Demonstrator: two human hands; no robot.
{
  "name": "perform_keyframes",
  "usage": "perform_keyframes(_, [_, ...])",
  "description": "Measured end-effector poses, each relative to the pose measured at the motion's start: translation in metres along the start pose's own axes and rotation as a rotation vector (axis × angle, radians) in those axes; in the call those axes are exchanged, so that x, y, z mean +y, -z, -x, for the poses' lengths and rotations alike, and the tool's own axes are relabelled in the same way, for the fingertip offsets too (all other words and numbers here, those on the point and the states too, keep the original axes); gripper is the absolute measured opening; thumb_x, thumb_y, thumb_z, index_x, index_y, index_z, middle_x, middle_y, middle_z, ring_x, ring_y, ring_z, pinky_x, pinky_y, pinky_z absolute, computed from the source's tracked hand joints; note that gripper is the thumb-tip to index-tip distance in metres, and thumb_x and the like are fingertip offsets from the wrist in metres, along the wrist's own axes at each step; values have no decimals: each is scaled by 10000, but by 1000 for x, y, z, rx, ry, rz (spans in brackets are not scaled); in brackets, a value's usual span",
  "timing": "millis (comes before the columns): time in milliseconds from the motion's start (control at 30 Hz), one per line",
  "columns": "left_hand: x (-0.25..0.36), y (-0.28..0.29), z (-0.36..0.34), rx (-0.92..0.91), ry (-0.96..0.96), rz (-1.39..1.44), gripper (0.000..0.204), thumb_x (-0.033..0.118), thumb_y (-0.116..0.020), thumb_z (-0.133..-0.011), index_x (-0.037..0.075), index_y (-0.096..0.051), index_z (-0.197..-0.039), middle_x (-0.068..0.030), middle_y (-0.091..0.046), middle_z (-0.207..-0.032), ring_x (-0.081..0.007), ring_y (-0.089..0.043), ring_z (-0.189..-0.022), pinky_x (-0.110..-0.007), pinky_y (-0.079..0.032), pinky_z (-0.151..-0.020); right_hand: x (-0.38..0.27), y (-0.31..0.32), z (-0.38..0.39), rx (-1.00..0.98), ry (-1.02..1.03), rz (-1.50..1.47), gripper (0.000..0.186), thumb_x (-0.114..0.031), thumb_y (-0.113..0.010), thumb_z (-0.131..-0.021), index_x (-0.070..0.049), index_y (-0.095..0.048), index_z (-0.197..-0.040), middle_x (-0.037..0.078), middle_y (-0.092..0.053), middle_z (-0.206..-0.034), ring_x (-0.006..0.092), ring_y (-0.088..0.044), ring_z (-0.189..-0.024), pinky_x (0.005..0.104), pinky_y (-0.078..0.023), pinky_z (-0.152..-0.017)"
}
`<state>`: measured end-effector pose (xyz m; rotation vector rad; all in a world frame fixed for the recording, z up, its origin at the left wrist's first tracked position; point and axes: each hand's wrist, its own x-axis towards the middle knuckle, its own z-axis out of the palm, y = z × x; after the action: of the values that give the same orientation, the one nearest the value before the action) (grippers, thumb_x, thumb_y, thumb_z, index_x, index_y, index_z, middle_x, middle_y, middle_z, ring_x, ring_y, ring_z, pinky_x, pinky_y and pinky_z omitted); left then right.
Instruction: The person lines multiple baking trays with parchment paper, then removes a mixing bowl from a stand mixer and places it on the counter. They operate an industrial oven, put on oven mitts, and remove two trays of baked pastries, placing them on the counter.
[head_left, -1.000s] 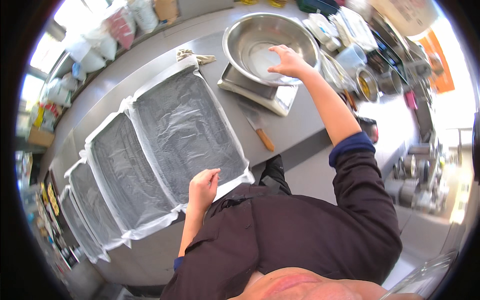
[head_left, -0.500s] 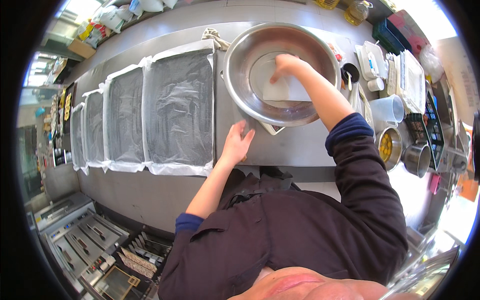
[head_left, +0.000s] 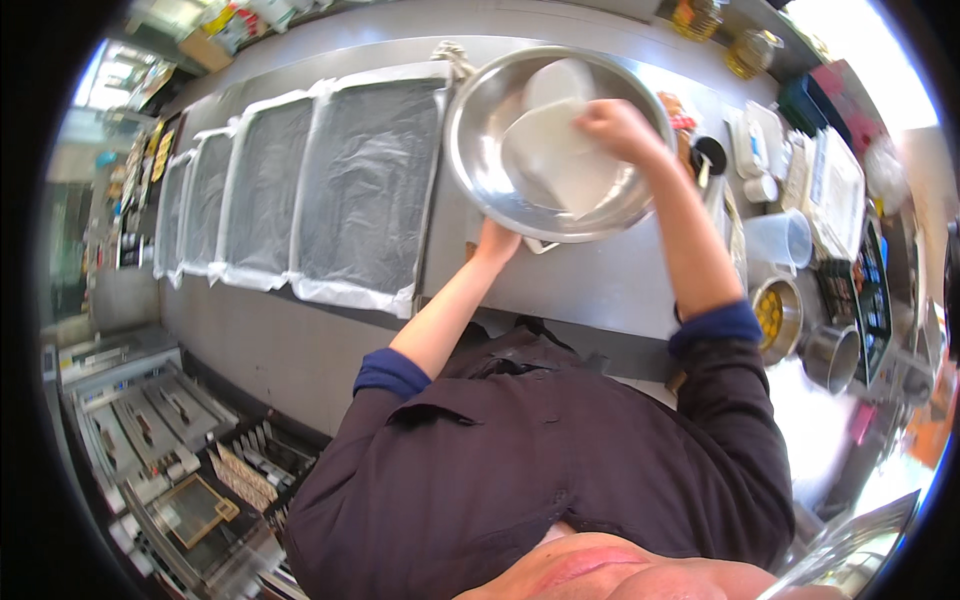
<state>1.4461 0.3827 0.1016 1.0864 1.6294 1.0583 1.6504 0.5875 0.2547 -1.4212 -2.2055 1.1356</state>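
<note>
A large steel bowl (head_left: 481,141) is over a scale (head_left: 543,245) on the steel table (head_left: 545,295). Inside it, white sheet-like pieces (head_left: 560,165) are blurred by motion. My right hand (head_left: 617,130) is closed on one of them at the bowl's right half. My left hand (head_left: 496,241) reaches under the bowl's near-left rim, its fingers hidden there. Just left of it a small piece of a wooden handle (head_left: 471,250) shows.
Lined trays (head_left: 365,190) fill the table's left part, near a cloth (head_left: 450,55). Rightward are a pot of yolks (head_left: 772,315), a clear jug (head_left: 783,238), white containers (head_left: 752,140), a dark crate (head_left: 845,295) and steel pots (head_left: 830,357). Oil jugs (head_left: 753,55) stand behind; equipment (head_left: 150,410) is lower left.
My left hand has moved forward to the bowl's underside. My right hand has closed on the white material and shifted it up inside the bowl. The view has turned since a second ago.
</note>
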Motion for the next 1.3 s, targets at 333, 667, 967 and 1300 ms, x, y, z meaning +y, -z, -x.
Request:
perform_keyframes(333, [-17, 14, 41, 40, 59, -360, 670, 216, -710, -918, -7, -435, -1487, -232, -523, -1415, -434, -525, -1290, -533, -464, -1062, 182, -16, 285, 786, -516, -811, 400, -147, -543, -1070, 32, -533, -1428, 184, -656, -1305, 298, -667, -1135, 447, -568, -984])
perform_keyframes(667, [-64, 75, 125, 12, 316, -670, 492, 237, -705, -926, -27, -538, -1305, -260, -591, -1259, -431, -658, -1147, -546, -534, -940, 273, -135, 292, 387, -827, -836, 170, -140, -612, -1036, -17, -603, -1152, 97, -673, -1055, 258, -688, -924, 430, -577, -658])
perform_keyframes(967, [-23, 155, 157, 92, 534, 281, 259, 288, -667, -1008, 33, -621, -1011, 15, -559, -777, -64, -471, -552, -258, -349, -461, 236, -129, 277, 286, -479, -308, 274, -176, -671, -938, 92, -724, -958, 152, -728, -792, 232, -684, -647, 358, -552, -617])
perform_keyframes(1300, [170, 165, 203, 220, -168, 8, 279, 266, -633, -1041, 4, -543, -1074, -51, -572, -804, -108, -531, -747, -332, -477, -673, -49, -66, 264, -263, 93, -700, 373, -279, -590, -1087, 32, -691, -1267, 84, -733, -1072, 148, -670, -986, 294, -508, -870])
